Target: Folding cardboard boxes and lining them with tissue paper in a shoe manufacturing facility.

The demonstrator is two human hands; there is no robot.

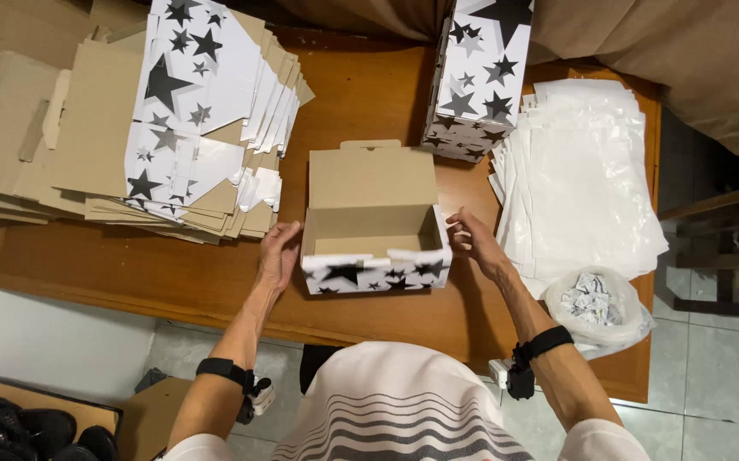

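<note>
The box (375,248) is white with black and grey stars outside, plain brown inside; the bench (130,265) is brown wood.

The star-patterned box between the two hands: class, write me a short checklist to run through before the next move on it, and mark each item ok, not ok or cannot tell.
1. Left hand against the left side of the open box: ok.
2. Right hand at the right side of the box: ok.
3. Lid flap folded back, inside open to view: ok.
4. Inside of the box free of contents: ok, only bare cardboard shows.
5. Front wall flaps locked in place: cannot tell.
6. Stack of flat box blanks and pile of white sheets close by on the table: ok.
</note>
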